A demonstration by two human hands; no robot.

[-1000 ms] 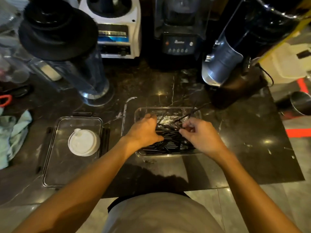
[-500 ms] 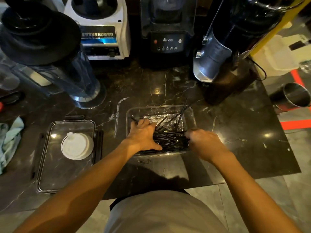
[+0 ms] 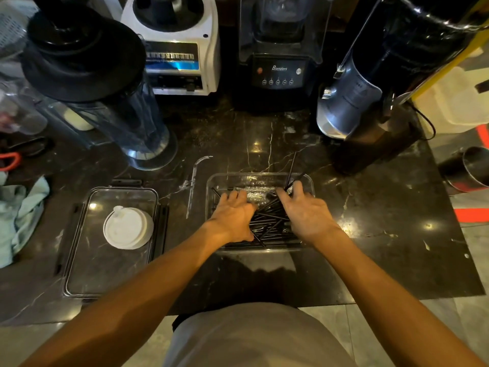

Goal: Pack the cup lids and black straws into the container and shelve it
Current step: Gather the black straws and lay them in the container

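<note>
A clear rectangular container (image 3: 264,176) sits on the dark marble counter, full of loose black straws (image 3: 267,221). Both my hands are inside it. My left hand (image 3: 232,215) lies flat on the straws at the left side, fingers straight. My right hand (image 3: 304,210) lies on the right side with fingers spread, pressing the straws down. A few straws stick up past the far right rim. A stack of white cup lids (image 3: 128,230) rests on the clear container lid (image 3: 84,274) to the left.
A clear blender jar (image 3: 127,123) with a black top stands behind the container lid. A white blender base (image 3: 180,56), a black blender (image 3: 277,72) and a grinder (image 3: 370,102) line the back. A teal cloth (image 3: 18,215) lies far left. A clear plastic strip (image 3: 193,186) lies between lid and container.
My right hand has opened and moved forward from the near right corner onto the straws. My left hand has flattened and stays on the left side of the container.
</note>
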